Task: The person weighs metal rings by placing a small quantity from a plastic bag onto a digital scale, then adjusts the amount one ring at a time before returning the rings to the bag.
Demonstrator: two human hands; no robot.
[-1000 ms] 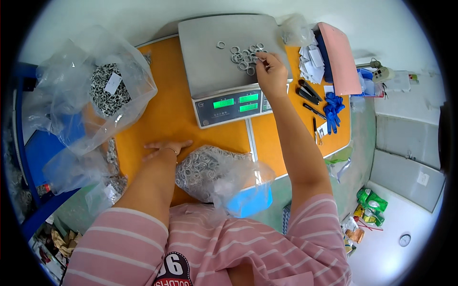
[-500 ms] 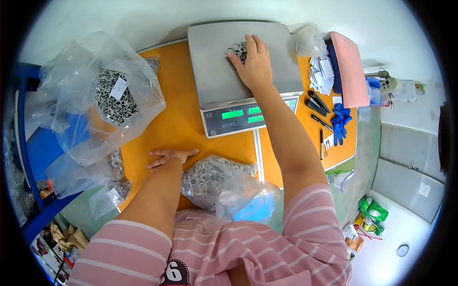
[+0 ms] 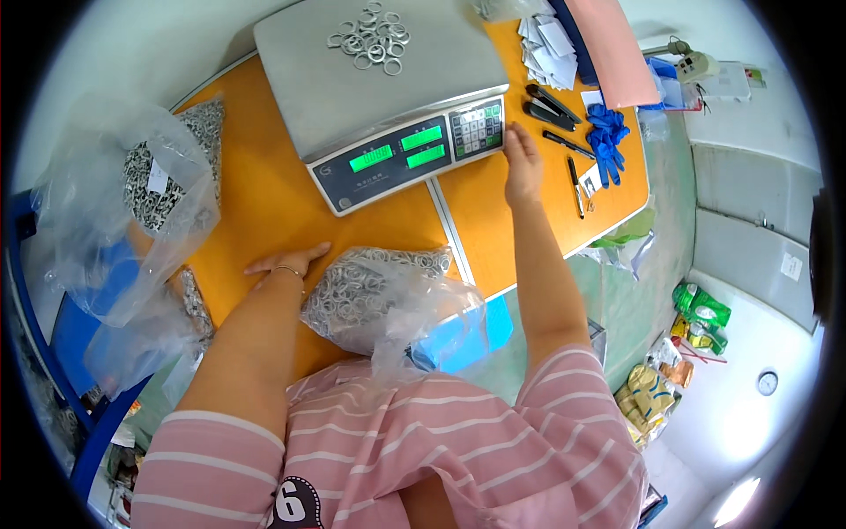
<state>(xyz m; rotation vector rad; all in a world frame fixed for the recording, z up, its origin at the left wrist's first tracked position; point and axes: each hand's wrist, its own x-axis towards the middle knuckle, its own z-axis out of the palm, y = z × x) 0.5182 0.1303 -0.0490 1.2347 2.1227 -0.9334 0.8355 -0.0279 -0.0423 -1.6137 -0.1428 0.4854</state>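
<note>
A pile of pale metal rings (image 3: pixel 374 40) lies on the steel pan of a digital scale (image 3: pixel 308 88). My right hand (image 3: pixel 522 157) is at the right end of the scale’s keypad (image 3: pixel 476 128), fingers loosely curled together with nothing visible in them. My left hand (image 3: pixel 291 258) rests on the orange table (image 3: pixel 238 220), fingers apart and holding nothing. Just right of it lies a clear bag full of similar rings (image 3: pixel 357 291), with loose plastic bunched at its front.
Open bags of small metal parts (image 3: pixel 150 185) fill the left, beside a blue rack (image 3: pixel 79 414). At right lie paper slips (image 3: pixel 546 53), black staplers (image 3: pixel 551 110), pens (image 3: pixel 575 185), blue gloves (image 3: pixel 606 141) and a pink folder (image 3: pixel 608 44). A door (image 3: pixel 749 264) stands beyond.
My right hand has left the rings on the pan and moved down and right to the keypad, leaving the pile uncovered. The view has shifted; my left hand stays spread on the table.
</note>
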